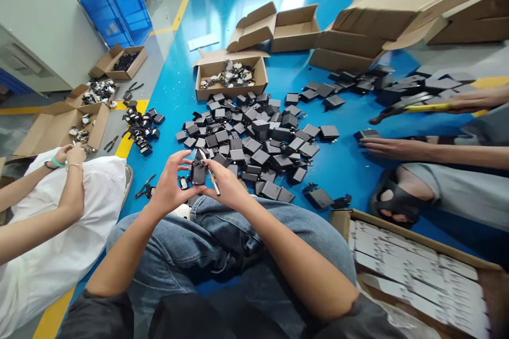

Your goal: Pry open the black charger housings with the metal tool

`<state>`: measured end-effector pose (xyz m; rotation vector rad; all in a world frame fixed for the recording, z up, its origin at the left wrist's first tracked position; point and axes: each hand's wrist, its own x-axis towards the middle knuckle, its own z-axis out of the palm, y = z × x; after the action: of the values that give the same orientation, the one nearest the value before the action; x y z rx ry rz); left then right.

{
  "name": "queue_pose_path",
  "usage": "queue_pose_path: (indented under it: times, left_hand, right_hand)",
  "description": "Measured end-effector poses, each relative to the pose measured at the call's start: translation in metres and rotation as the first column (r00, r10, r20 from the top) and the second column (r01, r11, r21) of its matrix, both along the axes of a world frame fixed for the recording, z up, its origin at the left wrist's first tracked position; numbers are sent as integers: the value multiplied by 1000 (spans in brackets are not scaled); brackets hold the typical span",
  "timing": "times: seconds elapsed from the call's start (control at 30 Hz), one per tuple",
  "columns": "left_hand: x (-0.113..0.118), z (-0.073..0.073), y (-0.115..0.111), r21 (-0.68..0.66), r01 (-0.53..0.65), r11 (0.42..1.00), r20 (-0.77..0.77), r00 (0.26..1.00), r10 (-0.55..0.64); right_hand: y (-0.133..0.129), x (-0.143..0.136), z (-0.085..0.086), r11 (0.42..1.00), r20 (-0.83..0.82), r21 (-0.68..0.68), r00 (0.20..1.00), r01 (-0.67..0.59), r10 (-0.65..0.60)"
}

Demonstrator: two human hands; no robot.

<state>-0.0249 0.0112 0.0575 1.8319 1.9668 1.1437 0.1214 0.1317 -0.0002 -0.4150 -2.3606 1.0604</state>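
My left hand (170, 184) grips a small black plastic case (198, 174) between thumb and fingers, just above my lap. A slim, silver, pen-like metal tool (213, 180) is in my right hand (227, 186), its tip close to the upper edge of the case; its exact kind I cannot make out. The right thumb also touches the bottom of the case. Beyond both hands spreads a large pile of similar black cases (260, 157) on the blue floor. A small black part with a pale face (183, 183) lies beside my left hand.
Behind the pile stands a cardboard box (232, 91) of small parts. At left, a person in white works near open boxes (95, 126) and pliers (111, 143). At right, another person holds a hammer (427, 108) over a black case (366, 134). A carton of white boxes (397, 251) sits nearby.
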Motion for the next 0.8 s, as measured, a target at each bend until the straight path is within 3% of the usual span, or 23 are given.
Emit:
queue_pose_path:
  times: [0.1, 0.33, 0.4, 0.57, 0.73, 0.8]
  left_hand:
    - [8, -12, -10, 38, -110, 993, 240, 966, 97]
    - [7, -18, -10, 53, -208, 977, 417, 893, 168]
    - [2, -19, -10, 60, -252, 966, 390, 896, 210]
    - [0, -23, -10, 54, -292, 955, 138, 949, 282]
    - [11, -29, -15, -20, -183, 983, 179, 967, 183]
    - [16, -31, -15, -41, -193, 980, 159, 967, 197]
  right_hand:
    - [-7, -1, 5, 1000, -44, -10, 999, 27, -28]
    - [-19, -3, 7, 996, -71, -4, 993, 94, -94]
    - [-20, -3, 6, 994, -88, 3, 990, 109, -108]
    - [-21, -5, 3, 987, -96, 28, 984, 156, -152]
    - [-27, -3, 1, 972, -66, 88, 975, 217, -212]
    - [-30, -3, 2, 965, -46, 138, 975, 222, -217]
